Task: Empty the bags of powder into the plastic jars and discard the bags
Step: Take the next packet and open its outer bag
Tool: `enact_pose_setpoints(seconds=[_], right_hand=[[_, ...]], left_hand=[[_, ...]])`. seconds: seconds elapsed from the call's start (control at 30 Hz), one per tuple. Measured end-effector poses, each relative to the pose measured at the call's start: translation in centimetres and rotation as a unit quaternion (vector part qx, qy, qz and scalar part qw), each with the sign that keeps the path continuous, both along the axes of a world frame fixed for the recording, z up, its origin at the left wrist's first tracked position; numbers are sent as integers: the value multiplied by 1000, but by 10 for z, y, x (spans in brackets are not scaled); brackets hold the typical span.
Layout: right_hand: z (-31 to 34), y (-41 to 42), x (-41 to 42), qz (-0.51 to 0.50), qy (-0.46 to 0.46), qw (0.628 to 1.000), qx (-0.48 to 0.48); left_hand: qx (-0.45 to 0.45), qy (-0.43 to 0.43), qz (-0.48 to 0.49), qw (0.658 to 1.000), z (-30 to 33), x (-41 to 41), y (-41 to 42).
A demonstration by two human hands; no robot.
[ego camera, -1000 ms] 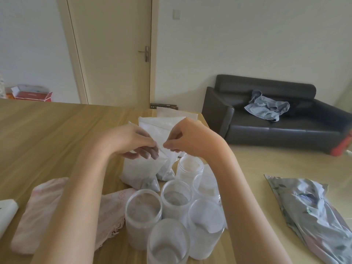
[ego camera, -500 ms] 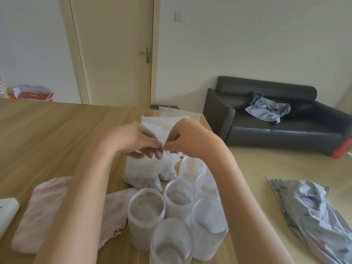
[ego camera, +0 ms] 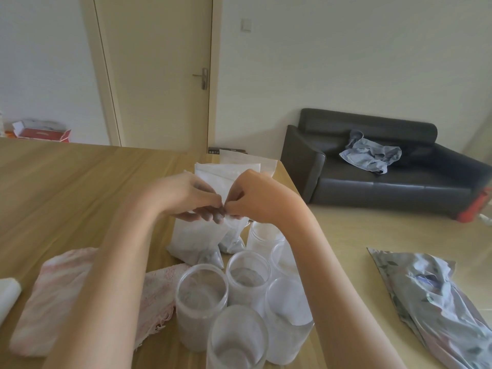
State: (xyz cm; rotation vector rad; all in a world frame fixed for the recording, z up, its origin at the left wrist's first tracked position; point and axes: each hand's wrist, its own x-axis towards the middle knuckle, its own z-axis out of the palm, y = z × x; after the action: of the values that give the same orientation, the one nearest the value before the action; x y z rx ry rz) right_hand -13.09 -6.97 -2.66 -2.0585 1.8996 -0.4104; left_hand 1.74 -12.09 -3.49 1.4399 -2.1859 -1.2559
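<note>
A clear bag of pale powder (ego camera: pixel 197 242) stands upright on the wooden table (ego camera: pixel 66 187), with a smaller bag (ego camera: pixel 234 242) leaning beside it. My left hand (ego camera: pixel 183 197) and my right hand (ego camera: pixel 255 199) meet above it, both pinching the bag's top edge. More white bags (ego camera: pixel 226 173) lie behind the hands. Several clear plastic jars (ego camera: pixel 201 299) without lids cluster in front of the bag, near the table's right edge. Some jars hold a little powder.
A pink cloth (ego camera: pixel 53 296) lies at the left under my forearm. A white object (ego camera: pixel 8 294) sits at the far left edge. A floral bag (ego camera: pixel 436 304) lies on the floor at the right. A dark sofa (ego camera: pixel 372 166) stands beyond the table.
My hands have drawn closer together, fingertips now meeting on the bag's top edge. The view has tilted slightly.
</note>
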Motion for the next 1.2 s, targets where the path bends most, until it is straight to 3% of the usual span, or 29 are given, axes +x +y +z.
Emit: enact_pose_setpoints(seconds=[0.2, 0.33, 0.57, 1.2], right_hand=[[1, 0, -1, 5, 2, 1000, 9], [2, 0, -4, 5, -6, 1000, 3], [0, 0, -4, 6, -11, 1000, 3], [-2, -1, -5, 12, -14, 1000, -6]], left_hand=[[-3, -14, 18, 1000, -2, -1, -1], [25, 21, 40, 999, -4, 4, -3], [20, 50, 2, 999, -5, 10, -2], [26, 30, -3, 999, -5, 6, -2]])
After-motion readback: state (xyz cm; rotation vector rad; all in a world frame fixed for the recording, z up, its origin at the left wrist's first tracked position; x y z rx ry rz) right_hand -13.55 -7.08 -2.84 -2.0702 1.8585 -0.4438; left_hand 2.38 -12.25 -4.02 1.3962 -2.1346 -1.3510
